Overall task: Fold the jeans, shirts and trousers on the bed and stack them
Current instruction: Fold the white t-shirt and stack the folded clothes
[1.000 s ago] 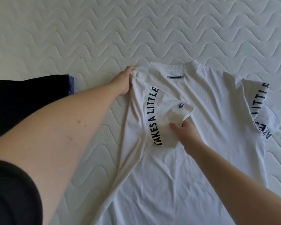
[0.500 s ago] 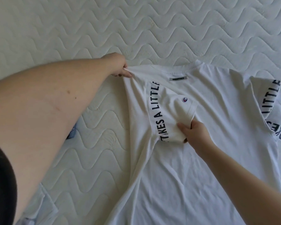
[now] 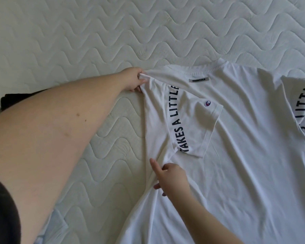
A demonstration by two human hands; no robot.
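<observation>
Quilted mattress (image 3: 77, 41) bears a white shirt (image 3: 245, 155); left hand (image 3: 133, 79) pinches its shoulder, right hand (image 3: 171, 176) seemingly released.

A white quilted mattress (image 3: 113, 36) fills the view from edge to edge, its cover stitched all over in rows of wavy lines that run across it from left to right. The fabric looks pale, faintly greenish-grey in the light, with slightly puffed bands between the seams. A few small faint marks show on the cover towards the far side, too slight to tell what they are.
</observation>
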